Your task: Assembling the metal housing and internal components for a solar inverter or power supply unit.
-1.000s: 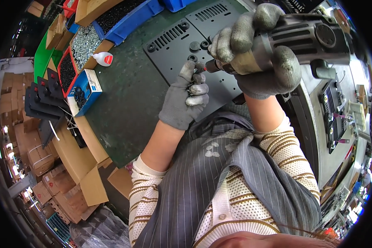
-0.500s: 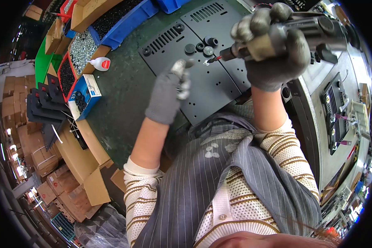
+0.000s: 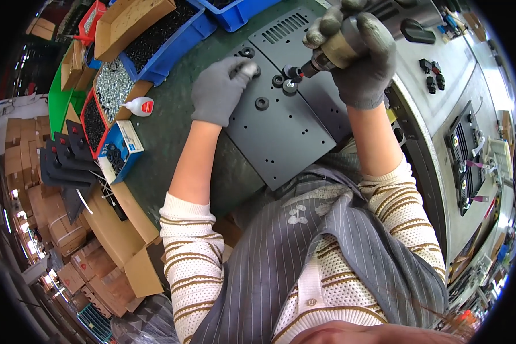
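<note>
the right hand (image 3: 364, 63), gloved, has its grip closed around a powered screwdriver (image 3: 332, 51), the tip slanting down beside a black round foot (image 3: 289, 86) on the dark metal plate (image 3: 281, 126), which lies flat on the green bench (image 3: 172, 132). the left hand (image 3: 218, 92), just to the left of that tip, rests on the plate with fingers curled over another foot, likely steadying it; whether that grip pinches anything i cannot tell. trays of screws (image 3: 112, 86) and a small glue bottle (image 3: 139, 106) sit further left, within reach.
</note>
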Demonstrator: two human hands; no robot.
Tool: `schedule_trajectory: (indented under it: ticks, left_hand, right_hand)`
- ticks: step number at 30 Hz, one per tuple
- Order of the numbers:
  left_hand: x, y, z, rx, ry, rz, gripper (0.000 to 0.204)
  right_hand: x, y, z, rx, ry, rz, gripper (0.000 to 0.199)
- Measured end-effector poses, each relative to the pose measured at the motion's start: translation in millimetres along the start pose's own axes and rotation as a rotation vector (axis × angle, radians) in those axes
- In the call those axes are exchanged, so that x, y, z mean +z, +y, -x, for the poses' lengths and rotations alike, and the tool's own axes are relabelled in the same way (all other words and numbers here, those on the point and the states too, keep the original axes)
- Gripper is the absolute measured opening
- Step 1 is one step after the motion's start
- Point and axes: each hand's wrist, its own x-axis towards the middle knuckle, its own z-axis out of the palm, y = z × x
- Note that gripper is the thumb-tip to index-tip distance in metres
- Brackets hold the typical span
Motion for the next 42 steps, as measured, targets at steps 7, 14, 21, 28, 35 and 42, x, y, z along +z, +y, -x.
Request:
schedule_trajectory:
  ticks: [7, 14, 21, 28, 35, 42]
  left_hand:
    - [-1.3, 9.7, -1.8, 0.116, -0.137, -0.049, 0.039]
    - [9.2, 28.2, -51.6, 0.104, -0.048, 0.021, 0.038]
    - [19.7, 33.5, -61.9, 0.065, -0.127, -0.222, 0.031]
    - [36.2, 23.5, -60.3, 0.153, -0.002, -0.118, 0.025]
    - [54.6, 34.9, -73.4, 0.033, -0.078, -0.17, 0.022]
    - [102.4, -68.4, -136.6, -0.164, 0.216, 0.963, 0.014]
  right_hand:
    - [8.4, 6.0, -38.0, -0.054, -0.005, 0.114, 0.026]
    - [10.2, 42.4, -77.8, -0.033, 0.015, 0.208, 0.024]
    - [8.3, 72.5, -93.1, 0.08, -0.25, 0.401, 0.038]
    - [-10.8, 93.8, -97.0, 0.26, -0.254, 0.479, 0.021]
    - [-33.2, 92.7, -113.6, 0.144, -0.43, 0.442, 0.038]
    - [0.7, 71.9, -97.8, -0.002, -0.317, 0.292, 0.039]
